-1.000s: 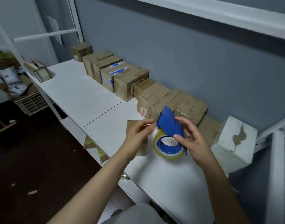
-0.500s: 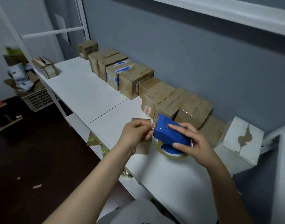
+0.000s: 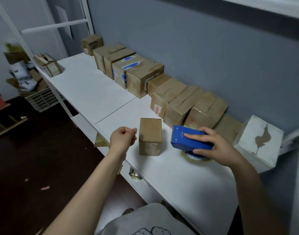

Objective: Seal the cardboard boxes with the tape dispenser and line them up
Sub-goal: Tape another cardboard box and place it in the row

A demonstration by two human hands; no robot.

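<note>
A small brown cardboard box (image 3: 150,136) stands upright near the front edge of the white table (image 3: 94,92). My right hand (image 3: 218,148) grips the blue tape dispenser (image 3: 191,139) just right of that box, with its toothed edge facing the box and its tape roll (image 3: 194,157) touching the table. My left hand (image 3: 123,139) hovers left of the box with its fingers curled and thumb against forefinger. No tape strand shows in it. A row of brown boxes (image 3: 175,100) lines the grey wall.
A white box (image 3: 260,141) sits at the row's right end, close to my right hand. An open carton (image 3: 47,65) stands at the table's far left edge. A plastic crate (image 3: 42,99) with packaging is on the floor. A lower shelf (image 3: 84,121) juts out under the table.
My left hand left the dispenser's toothed edge and moved left past the small box, which now shows fully. My right hand tipped the dispenser down flat onto the table.
</note>
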